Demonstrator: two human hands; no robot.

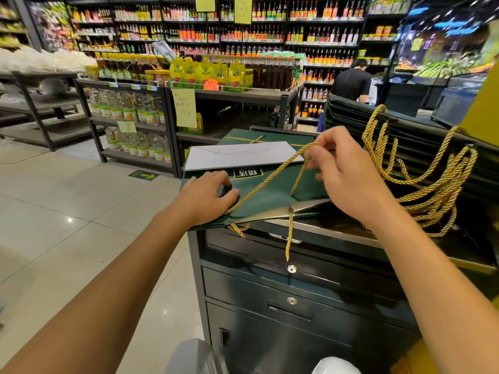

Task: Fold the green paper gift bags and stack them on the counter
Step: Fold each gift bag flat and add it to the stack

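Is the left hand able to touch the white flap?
Probably yes: the left hand rests on the bag just beside the white flap, with nothing between them. The right hand pinches the rope farther right.

The flat bag (pixel 270 195) is dark green, its folded-up base panel (pixel 243 155) white. Its label (pixel 248 173) shows pale characters on black inside a gold frame. The rope handle (pixel 270 178) is gold with a twisted weave, like the cords (pixel 432 201) of the dark green stack of bags (pixel 351 114). The worktop (pixel 324 227) has a silver edge above a black cabinet front with 2 silver locks (pixel 291 269). The floor (pixel 81 201) is glossy cream tile, with a green sticker (pixel 143 175) carrying a yellow arrow.
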